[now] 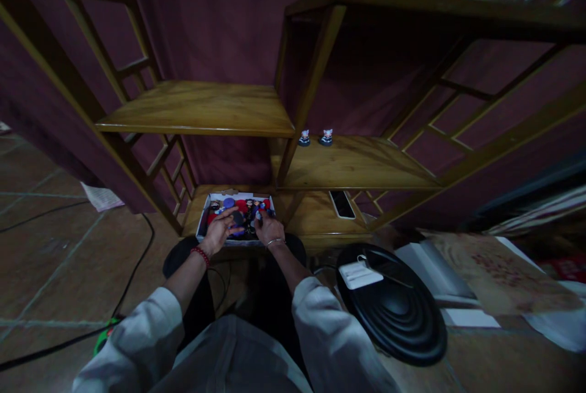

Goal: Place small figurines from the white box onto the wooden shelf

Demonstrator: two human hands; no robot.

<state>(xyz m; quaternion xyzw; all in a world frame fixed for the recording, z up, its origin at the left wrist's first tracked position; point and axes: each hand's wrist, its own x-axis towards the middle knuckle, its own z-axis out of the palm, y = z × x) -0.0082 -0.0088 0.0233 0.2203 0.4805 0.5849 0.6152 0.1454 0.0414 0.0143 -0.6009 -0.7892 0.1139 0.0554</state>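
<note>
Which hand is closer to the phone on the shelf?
Right. The right hand is at the right end of the box, on the phone's side. The left hand is farther from it, over the box's left half.

Fingers [226, 213] among figurines [250, 204] in box [202, 217]

The wooden shelf [196, 107] has a smooth, varnished-looking gloss. Figurines [326, 138] look like smooth plastic; the box [204, 217] looks like thin cardboard. A bangle [275, 241] shines like metal, the sleeves [149, 323] are matt cloth, and a ridged disc [396, 304] looks like plastic with a dull sheen.
</note>
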